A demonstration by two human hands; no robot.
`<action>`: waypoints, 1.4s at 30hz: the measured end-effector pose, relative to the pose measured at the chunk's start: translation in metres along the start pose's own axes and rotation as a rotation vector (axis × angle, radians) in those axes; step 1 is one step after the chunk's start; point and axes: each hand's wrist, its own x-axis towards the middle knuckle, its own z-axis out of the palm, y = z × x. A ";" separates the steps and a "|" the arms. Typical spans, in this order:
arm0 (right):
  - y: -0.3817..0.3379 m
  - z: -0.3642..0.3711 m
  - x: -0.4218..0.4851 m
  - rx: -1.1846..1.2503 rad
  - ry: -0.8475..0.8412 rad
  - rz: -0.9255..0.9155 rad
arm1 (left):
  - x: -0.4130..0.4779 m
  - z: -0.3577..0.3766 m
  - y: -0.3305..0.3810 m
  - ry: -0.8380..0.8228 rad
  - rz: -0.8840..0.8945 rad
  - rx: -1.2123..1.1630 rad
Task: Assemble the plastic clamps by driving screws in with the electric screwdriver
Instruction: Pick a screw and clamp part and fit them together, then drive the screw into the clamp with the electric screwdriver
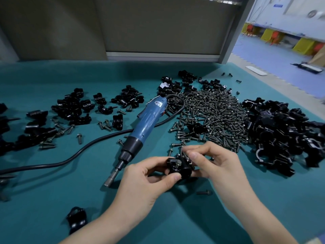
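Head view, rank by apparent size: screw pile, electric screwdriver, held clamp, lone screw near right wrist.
1. screw pile, widest spread
2. electric screwdriver, similar length but narrower
3. held clamp, partly hidden
4. lone screw

left hand [149, 175] — bare, short nails | right hand [216, 161] — bare, short nails | forearms bare to frame edge

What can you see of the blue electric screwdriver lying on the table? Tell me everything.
The electric screwdriver lies unheld on the teal mat, angled, its tip toward the person and its rear by the screw pile. The body looks like blue plastic with a white label near the rear, then a black collar, a ribbed chuck and a metal bit holder. A black cable leaves the rear, loops over some screws and runs left across the mat.
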 end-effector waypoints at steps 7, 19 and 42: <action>-0.014 -0.009 0.006 0.157 -0.307 0.501 | -0.002 0.000 0.000 -0.013 0.010 0.048; -0.036 0.026 0.013 0.349 -0.221 0.481 | 0.001 -0.004 0.029 0.067 0.203 -0.033; -0.041 0.063 0.096 -0.285 0.031 0.179 | 0.007 -0.090 0.026 0.392 0.053 -0.186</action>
